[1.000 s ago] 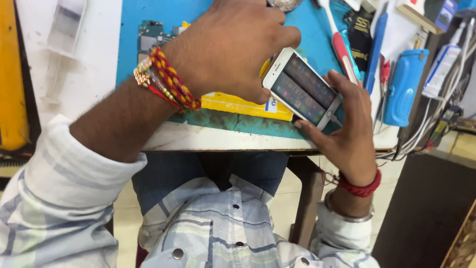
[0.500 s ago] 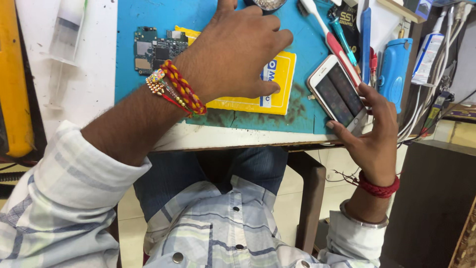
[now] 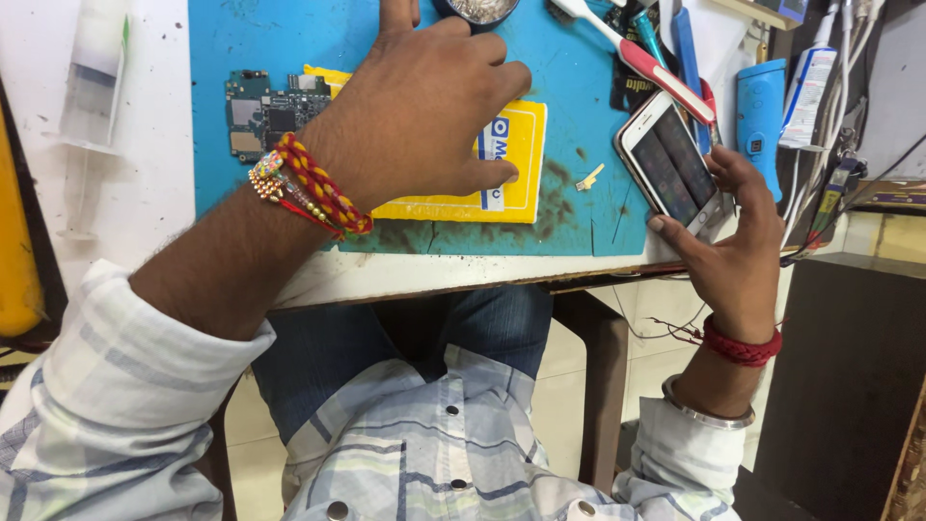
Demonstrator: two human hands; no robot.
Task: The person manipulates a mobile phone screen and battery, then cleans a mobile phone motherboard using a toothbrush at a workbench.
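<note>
My left hand lies flat with fingers spread on a yellow box that rests on the blue work mat. It wears red and yellow thread bands at the wrist. My right hand grips a white smartphone with a lit screen, held tilted over the mat's right edge. A green circuit board lies on the mat just left of my left hand. A small metal part lies between the box and the phone.
A red-and-white toothbrush, a blue case, tools and cables crowd the table's right side. A round tin sits at the mat's top. A clear syringe lies on the white tabletop at left. My knees are under the table edge.
My right hand has carried the phone rightward, off the yellow box toward the mat's right edge. My left hand has settled flat on the box.
</note>
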